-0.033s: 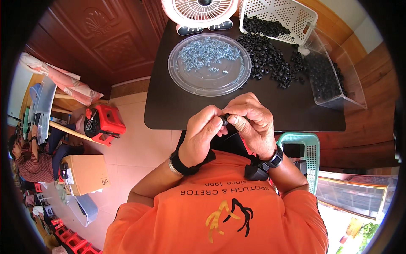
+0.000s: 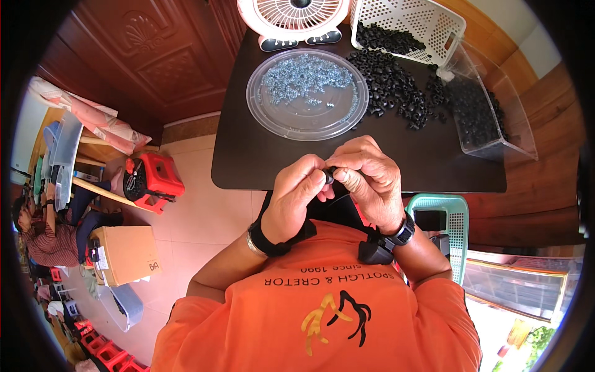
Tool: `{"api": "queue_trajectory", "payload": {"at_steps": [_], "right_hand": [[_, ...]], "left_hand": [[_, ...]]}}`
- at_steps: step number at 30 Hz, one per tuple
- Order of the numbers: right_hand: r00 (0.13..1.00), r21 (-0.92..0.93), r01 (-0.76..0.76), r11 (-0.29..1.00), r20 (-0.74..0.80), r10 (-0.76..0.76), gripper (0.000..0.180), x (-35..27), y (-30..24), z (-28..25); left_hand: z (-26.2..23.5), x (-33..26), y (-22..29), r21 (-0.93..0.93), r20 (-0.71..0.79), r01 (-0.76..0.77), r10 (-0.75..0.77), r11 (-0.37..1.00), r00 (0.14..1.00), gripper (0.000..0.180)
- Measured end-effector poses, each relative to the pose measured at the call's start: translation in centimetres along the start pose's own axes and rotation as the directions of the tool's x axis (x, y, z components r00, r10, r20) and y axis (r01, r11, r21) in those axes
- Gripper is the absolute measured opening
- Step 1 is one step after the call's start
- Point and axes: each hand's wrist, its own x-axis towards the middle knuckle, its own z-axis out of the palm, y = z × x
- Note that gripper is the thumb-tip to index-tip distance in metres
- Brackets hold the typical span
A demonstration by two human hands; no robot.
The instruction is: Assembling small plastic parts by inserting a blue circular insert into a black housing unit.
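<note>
Close to the table's front edge, my left hand [image 2: 296,193] and my right hand [image 2: 372,185] meet, thumbs and fingers pinched together. Between the fingertips they hold a small black rounded part [image 2: 329,176], mostly covered by the fingers. Beyond my hands, a round clear plastic lid [image 2: 282,121] bears a spread of small bluish, shiny metal springs [image 2: 304,77]. To the right of the lid is a heap of small black parts [image 2: 396,90], apart from my hands.
A pink fan [image 2: 300,15] stands behind the lid. At the back right, a white perforated basket [image 2: 434,22] and a clear bin [image 2: 489,146] hold black parts. A green basket [image 2: 457,242] is below the table's right side. Another person [image 2: 59,245] sits far left.
</note>
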Motion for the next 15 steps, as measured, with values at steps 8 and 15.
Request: {"api": "queue_trajectory", "payload": {"at_steps": [8, 15], "right_hand": [[0.994, -0.118, 0.105, 0.987, 0.01, -0.105, 0.01, 0.1, 0.3, 0.1], [0.971, -0.41, 0.199, 0.89, -0.042, -0.236, 0.035, 0.3, -0.2, 0.7]], "left_hand": [[0.0, 0.2, 0.0, -0.371, 0.072, 0.151, -0.134, 0.916, 0.988, 0.037], [0.8, 0.7, 0.3, -0.268, -0.036, 0.106, -0.12, 0.957, 0.992, 0.034]]}}
